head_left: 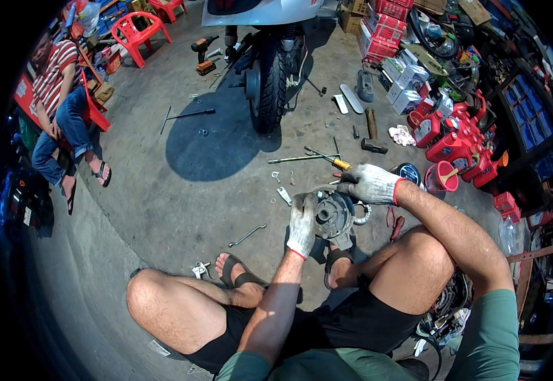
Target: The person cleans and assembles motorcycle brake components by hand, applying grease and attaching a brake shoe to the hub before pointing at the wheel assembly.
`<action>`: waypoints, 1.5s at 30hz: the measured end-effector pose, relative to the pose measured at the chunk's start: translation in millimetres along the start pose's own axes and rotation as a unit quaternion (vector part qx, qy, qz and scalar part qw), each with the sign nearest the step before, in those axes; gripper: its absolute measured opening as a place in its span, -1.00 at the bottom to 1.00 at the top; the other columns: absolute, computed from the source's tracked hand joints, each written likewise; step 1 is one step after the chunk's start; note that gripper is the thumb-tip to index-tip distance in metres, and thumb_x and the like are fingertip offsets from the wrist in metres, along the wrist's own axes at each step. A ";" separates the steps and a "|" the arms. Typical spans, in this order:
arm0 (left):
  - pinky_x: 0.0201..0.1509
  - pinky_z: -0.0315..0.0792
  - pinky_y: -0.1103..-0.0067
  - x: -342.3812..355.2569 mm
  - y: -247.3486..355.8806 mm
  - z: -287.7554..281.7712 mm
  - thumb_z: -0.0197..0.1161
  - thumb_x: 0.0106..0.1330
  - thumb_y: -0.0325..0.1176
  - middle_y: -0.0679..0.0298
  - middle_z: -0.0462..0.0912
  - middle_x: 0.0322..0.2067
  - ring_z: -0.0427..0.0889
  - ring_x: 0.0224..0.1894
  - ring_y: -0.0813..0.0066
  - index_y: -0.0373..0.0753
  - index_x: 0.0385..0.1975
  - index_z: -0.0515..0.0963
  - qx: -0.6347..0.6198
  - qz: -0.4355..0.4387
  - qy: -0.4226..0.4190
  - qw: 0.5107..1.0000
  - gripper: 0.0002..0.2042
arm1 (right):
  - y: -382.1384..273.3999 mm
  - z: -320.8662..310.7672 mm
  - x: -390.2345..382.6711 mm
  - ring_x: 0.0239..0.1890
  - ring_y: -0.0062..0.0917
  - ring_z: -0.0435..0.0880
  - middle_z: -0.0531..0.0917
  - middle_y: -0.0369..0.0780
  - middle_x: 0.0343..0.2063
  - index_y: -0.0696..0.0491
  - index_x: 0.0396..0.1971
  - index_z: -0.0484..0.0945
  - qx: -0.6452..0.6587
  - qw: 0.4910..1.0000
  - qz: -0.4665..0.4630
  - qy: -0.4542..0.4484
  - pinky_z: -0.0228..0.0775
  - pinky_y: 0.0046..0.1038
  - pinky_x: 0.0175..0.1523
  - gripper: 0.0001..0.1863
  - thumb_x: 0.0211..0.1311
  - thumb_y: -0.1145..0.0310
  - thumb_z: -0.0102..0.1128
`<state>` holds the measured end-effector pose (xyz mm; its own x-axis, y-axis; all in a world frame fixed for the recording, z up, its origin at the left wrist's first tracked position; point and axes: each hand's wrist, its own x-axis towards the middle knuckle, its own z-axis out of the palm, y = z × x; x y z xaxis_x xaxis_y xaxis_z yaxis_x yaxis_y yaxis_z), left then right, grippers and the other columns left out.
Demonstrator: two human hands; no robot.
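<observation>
Tip for this bit: I'd keep the left fingers (303, 206) locked on the rim so the round metal part (332, 219) can't rock, and work the right fingers (350, 180) in small, light moves, tips clear of anything that could nip the glove. Left ones are curled closed over its left edge, gripping it. Right ones are bent down at its upper right edge; they cover what's beneath, so I can't tell if they're pinching something or just resting. The part's just ahead of my right foot (342, 274), and I can't say if it touches the floor (162, 222).

Right beside it is a silver ring (368, 214), with red-handled pliers (396, 227) further right. A wrench (248, 236) lies off to the left. Beyond my hands there's a yellow-handled screwdriver (340, 164), then a hammer (374, 146), and farther off a scooter wheel (267, 89).
</observation>
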<state>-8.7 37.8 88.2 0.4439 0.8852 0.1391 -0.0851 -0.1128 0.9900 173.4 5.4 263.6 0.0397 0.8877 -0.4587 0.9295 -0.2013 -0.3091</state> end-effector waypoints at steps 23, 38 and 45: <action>0.01 0.41 0.49 3.7 11.9 6.8 0.08 0.51 -0.14 0.17 0.59 -0.18 0.50 -0.12 0.45 -0.36 -0.06 0.46 -0.198 -0.169 0.014 0.965 -0.66 | 0.7 -1.4 -4.2 -0.12 -0.14 0.66 0.68 -0.01 -0.24 0.09 -0.19 0.64 0.021 0.999 -0.020 0.015 0.46 -0.18 0.06 -0.60 0.38 0.07 0.00; 0.02 0.38 0.52 1.6 28.1 1.1 0.05 0.52 -0.17 0.20 0.55 -0.18 0.45 -0.12 0.51 -0.36 -0.06 0.46 -0.165 -0.146 0.012 0.975 -0.68 | -3.2 -4.2 -4.3 -0.11 -0.14 0.66 0.69 0.01 -0.22 0.10 -0.16 0.65 0.045 0.999 0.011 0.018 0.46 -0.19 0.07 -0.59 0.37 0.06 0.02; -0.03 0.42 0.52 2.3 44.2 2.1 0.13 0.48 -0.17 0.21 0.56 -0.21 0.47 -0.16 0.50 -0.34 -0.08 0.46 -0.158 -0.172 0.005 0.972 -0.69 | -3.6 -6.5 -6.1 -0.08 -0.14 0.66 0.69 0.00 -0.20 0.09 -0.13 0.65 0.028 0.999 0.026 0.002 0.46 -0.20 0.09 -0.59 0.36 0.06 0.03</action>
<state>-9.6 33.9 132.4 0.4858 0.8509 -0.1999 -0.2036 0.3325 0.9209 172.2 3.4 273.0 0.0891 0.8771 -0.4719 0.9045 -0.2696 -0.3304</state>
